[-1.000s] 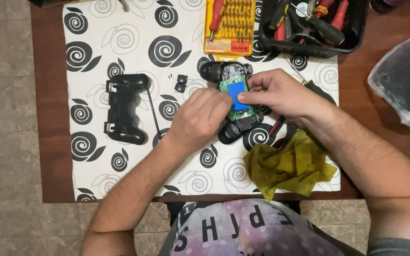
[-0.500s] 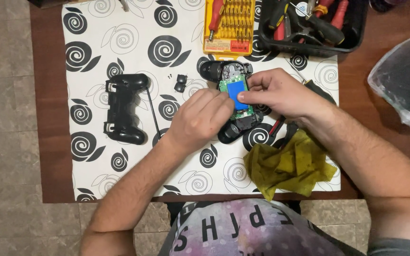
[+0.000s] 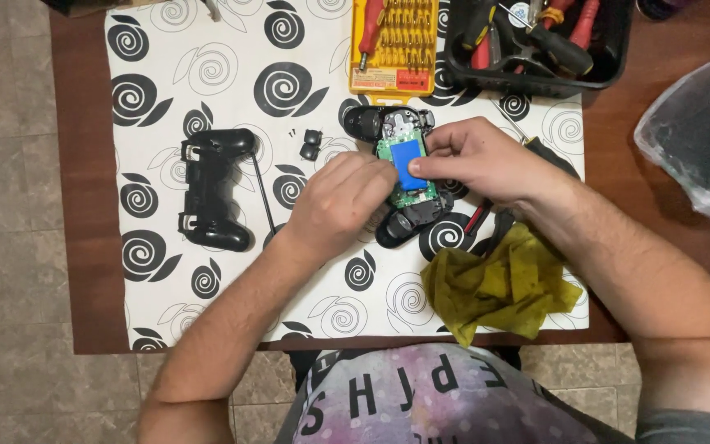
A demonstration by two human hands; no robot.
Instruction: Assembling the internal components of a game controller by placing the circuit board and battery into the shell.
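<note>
**Two hands on an opened game controller**

Both hands meet over the opened controller [image 3: 400, 177], which lies face down on the white mat with black swirls [image 3: 207, 66], roughly at the middle of the wooden table [image 3: 80, 164]. Its back shell is off, so the green circuit board [image 3: 408, 196] and the blue battery [image 3: 410, 163] on top of it are exposed. The left hand [image 3: 340, 205] rests curled over the controller's left side, fingertips narrowed against the edge of the board; what they pinch, if anything, is hidden. The right hand [image 3: 478, 160] comes in from the right, thumb and forefinger closed on the blue battery's right edge.

To the left, well apart, lies the black back shell [image 3: 211, 189], with a thin dark wire [image 3: 263, 193] just beside it. Between shell and controller sits a small black part [image 3: 312, 144]. At the top of the mat are a yellow screwdriver-bit case [image 3: 392, 45] and a black tray of tools [image 3: 536, 41]. A crumpled yellow-green cloth [image 3: 499, 284] lies near the right forearm, and a clear plastic bag [image 3: 700, 136] sits at the table's right edge.
</note>
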